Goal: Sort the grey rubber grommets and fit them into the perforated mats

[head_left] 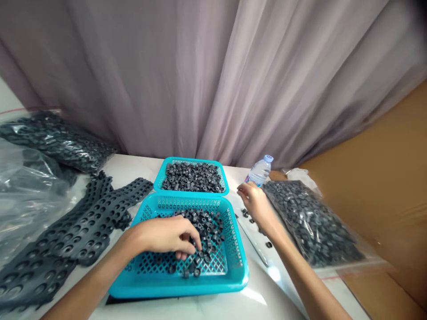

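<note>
My left hand (167, 234) reaches into the near turquoise basket (235, 271), its fingers curled down among small dark grey rings (207, 224); whether it grips one is hidden. To the right of that basket my right hand (255, 202) hovers over the white table, fingertips pinched near a few loose rings (245, 213). A second turquoise basket (160, 175) behind the first is heaped with the same rings.
Black perforated strips (83, 222) lie at the left, beside plastic bags (50, 138) of dark parts. A clear bag full of rings (310, 222) lies at the right, a water bottle (259, 171) behind it. Brown cardboard (383, 191) stands far right; a curtain hangs behind.
</note>
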`<state>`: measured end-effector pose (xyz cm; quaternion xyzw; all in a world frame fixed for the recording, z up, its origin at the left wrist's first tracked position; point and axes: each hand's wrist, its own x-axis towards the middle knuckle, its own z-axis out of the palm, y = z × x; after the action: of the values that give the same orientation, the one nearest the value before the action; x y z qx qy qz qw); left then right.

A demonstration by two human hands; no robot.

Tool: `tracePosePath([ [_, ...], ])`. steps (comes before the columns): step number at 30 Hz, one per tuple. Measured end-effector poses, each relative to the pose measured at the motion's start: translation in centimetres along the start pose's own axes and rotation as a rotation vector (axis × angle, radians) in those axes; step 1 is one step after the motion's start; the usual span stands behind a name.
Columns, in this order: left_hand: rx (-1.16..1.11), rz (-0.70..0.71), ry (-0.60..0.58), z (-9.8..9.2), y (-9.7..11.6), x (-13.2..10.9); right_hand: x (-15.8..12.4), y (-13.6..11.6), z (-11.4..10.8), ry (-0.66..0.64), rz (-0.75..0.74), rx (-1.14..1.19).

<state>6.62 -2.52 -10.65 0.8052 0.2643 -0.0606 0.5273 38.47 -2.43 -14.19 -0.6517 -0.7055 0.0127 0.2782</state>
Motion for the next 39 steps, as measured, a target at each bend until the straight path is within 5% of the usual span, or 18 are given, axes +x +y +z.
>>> tracePosePath([
  [3,-0.096,0.138,0.266,-0.8,2.1,-0.4,-1.0,-5.2,-3.9,0.052,-0.180,0.194],
  [6,-0.253,0.287,0.612,-0.8,4.8,-0.9,-2.0,-10.7,-6.6,-0.047,-0.413,0.486],
  [9,-0.306,0.356,0.782,-0.5,6.7,-1.9,-2.3,-13.8,-7.6,0.002,-0.524,0.608],
  [15,-0.430,0.458,0.653,-0.9,6.5,-2.9,-2.0,-13.7,-7.0,0.130,-0.521,0.643],
  [30,-0.743,0.380,0.565,-0.5,4.8,-0.4,-1.5,-11.9,-6.0,-0.056,-0.259,0.888],
  [39,-0.879,0.339,0.521,0.0,5.3,-0.3,-0.7,-9.7,-9.3,-0.051,-0.235,0.716],
])
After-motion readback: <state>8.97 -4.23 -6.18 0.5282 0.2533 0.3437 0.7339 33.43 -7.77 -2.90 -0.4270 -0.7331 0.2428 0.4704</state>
